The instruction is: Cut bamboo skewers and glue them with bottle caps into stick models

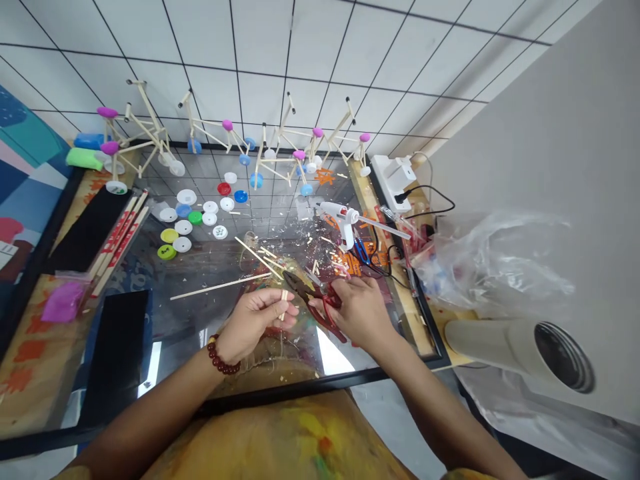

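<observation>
My left hand (257, 321), with a dark red bead bracelet at the wrist, pinches a few short pale wooden sticks (284, 305) upright between thumb and fingers. Just right of it, my right hand (356, 308) is closed at the red handles of a pair of pliers (326, 319). The dark jaws of the pliers point up and left, away from me. Some of the right fingers are hidden behind the hand. Beyond the jaws lie longer thin wooden sticks (260, 257), and another long stick (220, 287) reaches left across the glass tabletop.
A white glue gun (345, 217) rests at the right, near a power strip (393, 180). Bottle caps (195, 217) lie at the left-centre. Several stick frames with cap wheels (287, 157) stand along the back wall. A black phone-like slab (117, 347) lies left; a white cylinder (515, 347) sits right.
</observation>
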`<state>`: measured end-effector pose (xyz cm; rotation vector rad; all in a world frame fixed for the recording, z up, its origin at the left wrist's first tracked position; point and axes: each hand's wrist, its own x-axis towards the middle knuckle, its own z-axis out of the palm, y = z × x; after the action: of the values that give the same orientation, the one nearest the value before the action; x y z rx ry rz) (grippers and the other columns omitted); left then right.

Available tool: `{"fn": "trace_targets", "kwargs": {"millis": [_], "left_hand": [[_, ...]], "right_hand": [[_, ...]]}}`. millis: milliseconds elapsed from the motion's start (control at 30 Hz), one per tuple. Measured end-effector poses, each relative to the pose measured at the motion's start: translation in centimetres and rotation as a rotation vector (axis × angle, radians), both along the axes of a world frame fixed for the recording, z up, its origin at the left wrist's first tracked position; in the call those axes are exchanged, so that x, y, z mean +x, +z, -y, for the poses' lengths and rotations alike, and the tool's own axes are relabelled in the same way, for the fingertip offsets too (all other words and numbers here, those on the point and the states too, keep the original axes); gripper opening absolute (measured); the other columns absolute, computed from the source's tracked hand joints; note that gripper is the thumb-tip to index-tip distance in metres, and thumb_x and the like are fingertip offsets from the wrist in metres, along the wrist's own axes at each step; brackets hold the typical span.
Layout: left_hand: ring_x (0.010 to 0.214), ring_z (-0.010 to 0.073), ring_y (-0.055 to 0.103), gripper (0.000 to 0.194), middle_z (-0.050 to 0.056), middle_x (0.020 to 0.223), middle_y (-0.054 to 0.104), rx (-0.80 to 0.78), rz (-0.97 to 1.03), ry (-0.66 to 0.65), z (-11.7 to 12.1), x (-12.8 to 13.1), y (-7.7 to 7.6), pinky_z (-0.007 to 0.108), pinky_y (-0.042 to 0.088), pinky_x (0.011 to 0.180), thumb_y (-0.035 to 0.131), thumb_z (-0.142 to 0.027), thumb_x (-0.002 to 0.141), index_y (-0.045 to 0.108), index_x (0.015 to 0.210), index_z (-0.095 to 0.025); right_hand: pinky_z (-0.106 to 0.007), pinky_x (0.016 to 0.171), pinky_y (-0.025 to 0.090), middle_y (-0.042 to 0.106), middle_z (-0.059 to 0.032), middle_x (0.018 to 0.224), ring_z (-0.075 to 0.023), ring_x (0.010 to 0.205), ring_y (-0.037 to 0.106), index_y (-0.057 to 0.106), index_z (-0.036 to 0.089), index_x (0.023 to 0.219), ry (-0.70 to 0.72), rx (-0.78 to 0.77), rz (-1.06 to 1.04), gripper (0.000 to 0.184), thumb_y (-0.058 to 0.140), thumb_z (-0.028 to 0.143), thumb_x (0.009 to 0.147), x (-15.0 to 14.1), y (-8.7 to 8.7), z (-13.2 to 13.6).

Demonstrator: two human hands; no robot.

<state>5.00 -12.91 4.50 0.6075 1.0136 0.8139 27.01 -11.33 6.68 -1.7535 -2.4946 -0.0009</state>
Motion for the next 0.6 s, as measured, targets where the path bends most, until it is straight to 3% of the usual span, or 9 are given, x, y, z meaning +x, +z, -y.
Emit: {"fn": "trace_targets", "kwargs": {"millis": [167, 267, 433, 600], "left_hand": [[0.075, 0.0177, 0.073, 0.035, 0.008, 0.086, 0.077, -0.131, 0.125, 0.065, -0.4, -0.3, 0.3, 0.03, 0.059, 0.074, 0.085, -0.03, 0.066, 0.071, 0.092, -0.013], [0.078, 0.0179, 0.073, 0.034, 0.008, 0.088, 0.077, -0.149, 0.162, 0.1, -0.5, -0.3, 0.4, 0.031, 0.059, 0.076, 0.086, -0.027, 0.065, 0.07, 0.092, -0.013], [0.08, 0.0168, 0.073, 0.031, 0.008, 0.089, 0.077, -0.161, 0.119, 0.104, -0.1, -0.2, -0.1, 0.028, 0.058, 0.077, 0.084, -0.025, 0.068, 0.069, 0.093, -0.014], [0.078, 0.0147, 0.071, 0.031, 0.006, 0.086, 0.075, -0.161, 0.16, 0.116, 0.2, 0.2, -0.2, 0.027, 0.058, 0.075, 0.085, -0.021, 0.065, 0.07, 0.091, -0.014]], "right_hand": [[-0.032, 0.065, 0.026, 0.065, -0.0074, 0.066, -0.0231, 0.067, 0.054, 0.058, 0.019, 0.072, -0.02, -0.009, 0.084, 0.026, 0.066, 0.042, 0.083, 3.8, 0.1, 0.6], [-0.031, 0.063, 0.028, 0.06, -0.0046, 0.065, -0.0215, 0.067, 0.052, 0.052, 0.021, 0.069, 0.005, -0.045, -0.055, 0.025, 0.064, 0.035, 0.085, 4.6, 0.7, 1.2], [-0.03, 0.066, 0.031, 0.057, -0.0017, 0.066, -0.0193, 0.069, 0.05, 0.05, 0.021, 0.073, 0.059, -0.056, -0.348, 0.03, 0.065, 0.043, 0.086, 0.5, 1.1, 2.7], [-0.032, 0.07, 0.03, 0.06, -0.0029, 0.069, -0.0214, 0.074, 0.049, 0.053, 0.021, 0.078, 0.077, -0.014, -0.383, 0.022, 0.067, 0.036, 0.084, -3.8, -0.3, 3.0]]}}
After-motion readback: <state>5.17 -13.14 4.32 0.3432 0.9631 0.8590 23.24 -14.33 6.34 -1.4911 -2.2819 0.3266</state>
